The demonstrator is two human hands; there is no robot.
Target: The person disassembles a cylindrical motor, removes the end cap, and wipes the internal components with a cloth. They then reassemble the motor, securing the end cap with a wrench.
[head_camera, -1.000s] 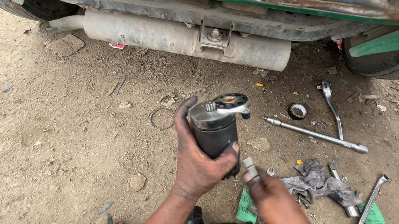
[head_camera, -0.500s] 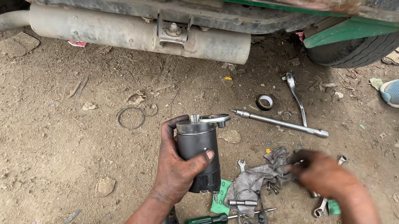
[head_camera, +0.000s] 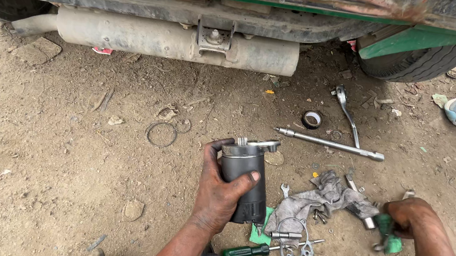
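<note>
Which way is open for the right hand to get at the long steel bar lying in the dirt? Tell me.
Probably straight ahead: the right hand grips a green-handled tool, and only a grey rag and bare dirt lie before the long steel bar.

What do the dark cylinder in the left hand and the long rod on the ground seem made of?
Dark cylinder: likely black-painted metal with a bare silvery top bracket, dull sheen. Long rod: apparently plain steel, grey and slightly shiny, dusty.
</note>
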